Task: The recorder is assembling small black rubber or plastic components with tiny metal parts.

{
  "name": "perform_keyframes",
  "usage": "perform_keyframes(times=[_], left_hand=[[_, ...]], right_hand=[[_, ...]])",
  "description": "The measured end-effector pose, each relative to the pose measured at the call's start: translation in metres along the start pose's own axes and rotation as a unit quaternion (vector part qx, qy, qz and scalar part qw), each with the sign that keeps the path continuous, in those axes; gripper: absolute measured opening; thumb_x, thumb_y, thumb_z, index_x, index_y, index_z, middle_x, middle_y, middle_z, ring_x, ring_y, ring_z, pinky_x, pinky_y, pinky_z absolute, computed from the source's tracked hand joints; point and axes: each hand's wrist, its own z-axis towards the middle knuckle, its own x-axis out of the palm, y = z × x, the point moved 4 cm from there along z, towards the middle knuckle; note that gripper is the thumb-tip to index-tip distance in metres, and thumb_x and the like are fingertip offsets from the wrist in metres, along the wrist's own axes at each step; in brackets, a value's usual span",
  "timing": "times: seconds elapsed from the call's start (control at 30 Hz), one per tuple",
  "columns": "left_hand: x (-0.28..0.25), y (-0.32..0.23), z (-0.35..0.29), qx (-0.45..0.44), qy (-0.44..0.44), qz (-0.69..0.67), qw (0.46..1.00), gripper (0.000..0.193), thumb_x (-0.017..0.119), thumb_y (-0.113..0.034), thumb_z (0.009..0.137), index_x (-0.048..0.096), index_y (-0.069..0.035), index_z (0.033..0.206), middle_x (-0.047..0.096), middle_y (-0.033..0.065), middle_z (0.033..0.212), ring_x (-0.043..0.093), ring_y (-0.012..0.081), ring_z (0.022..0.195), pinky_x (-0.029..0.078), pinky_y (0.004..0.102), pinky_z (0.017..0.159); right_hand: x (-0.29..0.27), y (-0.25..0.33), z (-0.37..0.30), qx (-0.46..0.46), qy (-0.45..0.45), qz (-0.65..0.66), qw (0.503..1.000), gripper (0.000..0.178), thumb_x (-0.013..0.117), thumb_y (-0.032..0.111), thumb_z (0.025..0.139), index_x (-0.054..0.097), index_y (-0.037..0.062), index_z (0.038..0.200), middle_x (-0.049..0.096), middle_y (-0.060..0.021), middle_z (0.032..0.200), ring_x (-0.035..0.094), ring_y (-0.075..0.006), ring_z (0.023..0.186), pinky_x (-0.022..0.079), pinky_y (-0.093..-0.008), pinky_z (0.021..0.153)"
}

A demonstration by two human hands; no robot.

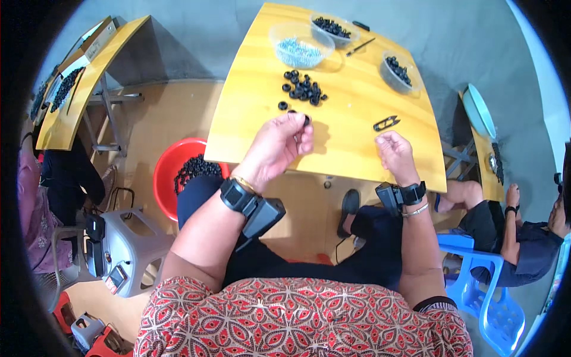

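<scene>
My left hand (278, 147) is closed, pinching a small round black part (307, 120) between thumb and fingertips above the near part of the yellow wooden table (351, 140). Just beyond it lies a loose pile of similar black parts (304, 90), with a few single ones nearer the hand. My right hand (395, 153) is over the table's near right edge, its fingers curled and pressed together; whatever they hold, if anything, is too small to make out. Black thread snips (386, 123) lie just beyond its fingertips.
At the table's far side stand a clear bowl of small blue-white pieces (299, 53) and two bowls of black parts (333, 28) (398, 72). A black pen-like tool (360, 47) lies between them. A red basin (163, 184) stands at the left. Other people sit on both sides.
</scene>
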Motion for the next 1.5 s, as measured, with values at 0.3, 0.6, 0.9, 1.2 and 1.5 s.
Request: perform_keyframes(times=[0.3, 0.6, 0.9, 1.2, 1.5], left_hand=[[0.003, 0.002, 0.002, -0.007, 0.001, 0.038, 0.999, 0.012, 0.048, -0.014, 0.085, 0.052, -0.002, 0.083, 0.053, 0.0039, 0.071, 0.049, 0.0118, 0.060, 0.044, 0.0250, 0.059], [0.009, 0.003, -0.002, -0.026, -0.014, 0.038, 0.999, 0.012, 0.049, -0.014, 0.085, 0.051, -0.002, 0.085, 0.054, 0.0041, 0.070, 0.051, 0.0129, 0.057, 0.044, 0.0236, 0.055], [0.009, 0.008, 0.004, -0.038, -0.011, 0.016, 0.999, 0.013, 0.049, -0.014, 0.084, 0.054, -0.002, 0.087, 0.056, 0.0054, 0.073, 0.054, 0.0137, 0.059, 0.047, 0.0260, 0.059], [0.005, 0.008, 0.007, -0.056, -0.005, -0.007, 0.998, 0.015, 0.048, -0.013, 0.085, 0.054, -0.001, 0.090, 0.056, 0.0066, 0.074, 0.054, 0.0142, 0.060, 0.047, 0.0264, 0.060], [0.007, 0.006, 0.007, -0.056, 0.006, -0.037, 0.998, 0.018, 0.048, -0.015, 0.085, 0.054, 0.000, 0.093, 0.054, 0.0055, 0.073, 0.052, 0.0127, 0.062, 0.047, 0.0269, 0.063]], right_hand=[[0.015, 0.054, 0.069, -0.074, 0.079, -0.157, 0.982, 0.012, 0.051, 0.010, 0.080, 0.052, -0.0021, 0.080, 0.051, -0.0052, 0.062, 0.047, -0.0111, 0.056, 0.039, -0.0248, 0.051], [0.003, 0.055, 0.126, -0.077, 0.090, -0.296, 0.948, 0.011, 0.052, 0.009, 0.077, 0.054, -0.0008, 0.081, 0.056, -0.0117, 0.070, 0.053, -0.0196, 0.064, 0.043, -0.0299, 0.061], [-0.031, 0.030, 0.222, -0.111, 0.006, -0.390, 0.914, 0.021, 0.046, 0.008, 0.080, 0.054, -0.0003, 0.097, 0.058, -0.0158, 0.091, 0.055, -0.0232, 0.086, 0.042, -0.0304, 0.077], [0.010, 0.024, 0.240, -0.086, 0.097, -0.373, 0.919, 0.015, 0.051, 0.005, 0.075, 0.054, -0.0001, 0.089, 0.058, -0.0165, 0.082, 0.056, -0.0266, 0.076, 0.044, -0.0312, 0.069], [0.022, 0.003, 0.245, -0.112, 0.115, -0.389, 0.907, 0.009, 0.051, 0.005, 0.074, 0.053, -0.0001, 0.082, 0.057, -0.0169, 0.075, 0.056, -0.0289, 0.072, 0.044, -0.0334, 0.066]])
